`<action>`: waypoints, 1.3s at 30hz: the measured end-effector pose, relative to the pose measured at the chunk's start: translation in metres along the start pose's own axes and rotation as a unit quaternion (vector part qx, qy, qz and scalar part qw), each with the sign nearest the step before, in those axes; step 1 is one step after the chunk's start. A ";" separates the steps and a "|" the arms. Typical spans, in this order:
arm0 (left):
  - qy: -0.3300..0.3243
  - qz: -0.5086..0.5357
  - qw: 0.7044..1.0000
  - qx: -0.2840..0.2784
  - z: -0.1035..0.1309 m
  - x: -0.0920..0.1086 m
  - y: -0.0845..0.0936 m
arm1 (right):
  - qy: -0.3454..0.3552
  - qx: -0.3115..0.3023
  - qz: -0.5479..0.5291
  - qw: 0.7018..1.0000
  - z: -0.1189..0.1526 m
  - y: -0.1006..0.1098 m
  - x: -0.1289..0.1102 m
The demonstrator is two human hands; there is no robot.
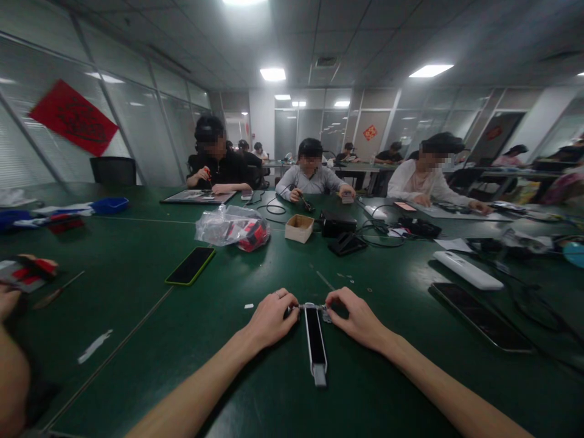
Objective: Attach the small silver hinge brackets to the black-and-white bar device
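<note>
A slim, white-edged device (pixel 314 340) with a long dark face lies lengthwise on the green table in front of me. Its near end carries a grey block (pixel 320 375). My left hand (pixel 275 317) is beside its far end on the left, thumb and fingertips pinched together on something too small to make out. On the other side, my right hand (pixel 357 317) pinches at a small silvery piece (pixel 326 315) close to the device's far end. Whether either hand touches the device itself is hard to tell. A thin strip (pixel 325 280) lies beyond my right hand.
Ahead on the table (pixel 219 389) are a green-edged phone (pixel 190 266), a plastic bag (pixel 219 226), a small box (pixel 299 229) and a black case (pixel 337 223). To the right lie a dark phone (pixel 479 316) and a white power bank (pixel 468 270). Co-workers sit opposite; another person's arm (pixel 11 365) is at left.
</note>
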State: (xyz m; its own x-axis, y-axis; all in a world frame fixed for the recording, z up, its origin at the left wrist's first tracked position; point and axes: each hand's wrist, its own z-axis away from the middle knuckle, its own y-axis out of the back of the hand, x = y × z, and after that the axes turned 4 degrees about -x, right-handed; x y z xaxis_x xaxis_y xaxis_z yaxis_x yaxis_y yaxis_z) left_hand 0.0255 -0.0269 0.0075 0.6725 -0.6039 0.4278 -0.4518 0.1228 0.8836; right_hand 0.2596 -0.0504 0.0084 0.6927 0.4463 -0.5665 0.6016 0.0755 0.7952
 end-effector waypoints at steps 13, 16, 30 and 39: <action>-0.002 0.006 1.000 0.004 0.001 -0.001 -0.001 | 0.009 0.001 -0.004 1.000 0.001 -0.002 0.000; -0.004 0.005 1.000 0.006 0.001 -0.001 -0.001 | 0.007 -0.002 -0.005 1.000 0.000 -0.003 0.000; -0.005 -0.007 1.000 0.007 0.000 0.000 -0.001 | 0.007 0.005 0.003 1.000 0.000 -0.005 0.006; 0.000 -0.001 1.000 -0.001 0.000 0.001 0.001 | -0.003 -0.006 0.003 1.000 0.000 -0.002 0.002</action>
State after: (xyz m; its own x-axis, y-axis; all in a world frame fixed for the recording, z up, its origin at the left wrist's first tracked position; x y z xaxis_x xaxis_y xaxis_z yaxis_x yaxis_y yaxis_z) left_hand 0.0259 -0.0275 0.0085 0.6727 -0.6045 0.4267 -0.4494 0.1243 0.8846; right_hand 0.2599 -0.0495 0.0060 0.6993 0.4413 -0.5624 0.5923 0.0826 0.8014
